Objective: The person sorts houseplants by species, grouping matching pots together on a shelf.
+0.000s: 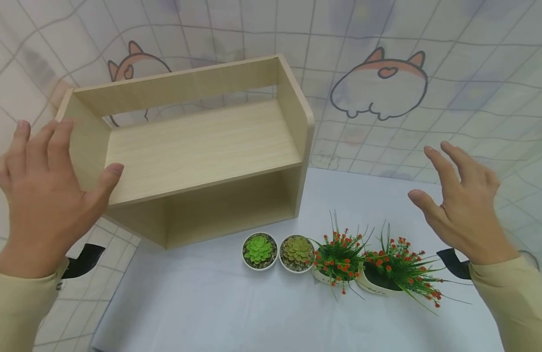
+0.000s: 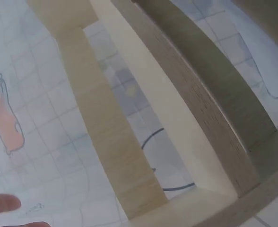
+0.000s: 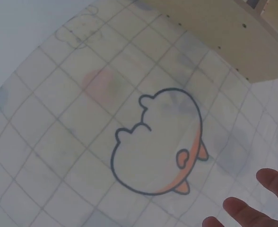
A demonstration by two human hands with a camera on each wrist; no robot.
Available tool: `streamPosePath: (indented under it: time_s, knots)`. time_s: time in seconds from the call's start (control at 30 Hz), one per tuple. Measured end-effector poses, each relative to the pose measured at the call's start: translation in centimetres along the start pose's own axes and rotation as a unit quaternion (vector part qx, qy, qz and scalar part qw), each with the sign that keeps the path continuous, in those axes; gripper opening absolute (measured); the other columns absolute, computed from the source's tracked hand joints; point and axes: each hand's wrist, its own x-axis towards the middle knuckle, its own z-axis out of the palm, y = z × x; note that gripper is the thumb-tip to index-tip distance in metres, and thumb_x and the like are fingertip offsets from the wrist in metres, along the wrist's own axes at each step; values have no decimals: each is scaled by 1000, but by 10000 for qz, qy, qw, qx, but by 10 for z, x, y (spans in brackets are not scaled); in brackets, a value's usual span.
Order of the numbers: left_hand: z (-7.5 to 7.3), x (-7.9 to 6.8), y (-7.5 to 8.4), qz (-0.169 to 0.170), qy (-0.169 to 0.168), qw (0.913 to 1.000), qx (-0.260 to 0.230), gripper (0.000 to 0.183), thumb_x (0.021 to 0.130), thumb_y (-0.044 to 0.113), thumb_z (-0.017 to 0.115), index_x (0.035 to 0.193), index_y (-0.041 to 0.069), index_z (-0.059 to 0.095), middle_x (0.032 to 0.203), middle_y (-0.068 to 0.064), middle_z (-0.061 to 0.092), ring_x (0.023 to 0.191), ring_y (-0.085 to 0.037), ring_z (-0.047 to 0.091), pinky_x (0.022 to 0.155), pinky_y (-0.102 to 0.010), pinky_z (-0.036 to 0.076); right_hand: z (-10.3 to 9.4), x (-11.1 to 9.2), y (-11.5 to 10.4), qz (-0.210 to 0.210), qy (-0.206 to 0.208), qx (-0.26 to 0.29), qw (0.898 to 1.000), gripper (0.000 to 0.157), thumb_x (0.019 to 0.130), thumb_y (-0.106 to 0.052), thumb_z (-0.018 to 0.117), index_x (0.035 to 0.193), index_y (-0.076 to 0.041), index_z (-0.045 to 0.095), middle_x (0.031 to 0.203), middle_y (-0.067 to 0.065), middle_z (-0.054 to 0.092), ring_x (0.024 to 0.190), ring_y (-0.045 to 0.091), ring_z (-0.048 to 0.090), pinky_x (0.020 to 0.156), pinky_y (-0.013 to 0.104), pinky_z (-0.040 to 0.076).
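A light wooden two-tier shelf (image 1: 200, 146) stands at the back left of the table. My left hand (image 1: 51, 186) is raised in front of its left side panel, thumb and fingers spread. In the left wrist view its fingertips (image 2: 2, 203) show apart from the shelf's back rail (image 2: 106, 132). My right hand (image 1: 464, 210) hovers at the right, fingers parted and holding nothing. Below and left of that hand are two pots of red-flowered grass, a right one (image 1: 403, 274) and a left one (image 1: 337, 259). Beside them sit an olive succulent (image 1: 297, 252) and a bright green succulent (image 1: 259, 250).
The pots stand in a row on a white-covered table (image 1: 200, 308), just in front of the shelf. Behind hangs a grid-patterned curtain (image 1: 464, 117) with cartoon animal prints. White tiles (image 1: 73, 308) show beyond the table's left edge.
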Motion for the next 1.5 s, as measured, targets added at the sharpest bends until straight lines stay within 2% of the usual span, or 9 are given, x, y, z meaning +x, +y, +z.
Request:
streamPosePath:
  time_s: [0.23,0.4,0.6,0.77,0.93,1.07,1.23,1.3,1.5]
  knots:
    - [-5,-6,-3,-274,489,9984,64,90,84,68,45,139,-4,39,128,-39,47,135,-56,32,108,-67,18,17,20,-14,-210,4,231,9995,91,83,-83,33,146,-17,40,152,22,37,136,50,34,103,69,14]
    - [-10,-11,-6,-327,343,9987,171,90,86,66,44,140,-6,35,130,-39,45,135,-58,32,113,-66,19,30,31,-23,-328,-76,275,9991,92,82,-84,31,145,-17,40,151,22,38,136,50,35,103,71,16]
    - [-10,-19,-11,-440,363,9983,137,90,85,63,47,142,-5,34,127,-40,45,128,-57,39,106,-66,29,43,42,-33,-388,-256,420,9980,90,83,-83,31,145,-18,40,152,21,38,136,49,36,104,71,18]
    - [-12,-30,-17,-1120,-246,9933,-102,89,83,48,59,148,-1,23,130,-40,44,108,-57,43,91,-69,31,51,52,-42,-514,-326,476,9970,91,84,-83,29,145,-17,40,150,21,40,136,48,38,104,70,21]
    - [-9,-40,-22,-1652,-537,9847,-134,80,83,38,66,144,1,29,118,-38,52,97,-57,49,77,-71,33,61,62,-50,-616,-377,576,9957,92,84,-83,28,144,-15,42,147,21,43,135,44,40,104,68,23]
    - [-2,-51,-26,-1850,-586,9809,-157,67,85,36,65,134,-4,43,115,-33,58,99,-52,53,79,-66,37,69,71,-57,-681,-551,619,9942,86,87,-78,36,144,-14,42,148,20,43,135,41,41,105,66,24]
    - [9,-66,-30,-1799,-646,9814,-179,52,85,32,64,113,-10,51,100,-30,57,90,-44,52,77,-55,37,79,80,-64,-607,-617,597,9945,78,82,-58,67,142,-12,46,143,18,48,132,38,46,105,63,30]
    - [13,-69,-31,-1848,-814,9792,-200,51,86,33,63,109,-11,50,96,-28,55,87,-41,50,74,-53,36,83,83,-66,-550,-570,643,9948,76,78,-49,75,138,-10,49,138,18,52,128,38,50,104,62,34]
    - [21,-76,-38,-2128,-1390,9668,-266,47,94,35,55,111,-8,49,96,-25,55,86,-38,51,71,-52,36,100,88,-70,-524,-511,681,9950,68,78,-45,77,127,-4,56,123,19,59,113,37,59,101,57,42]
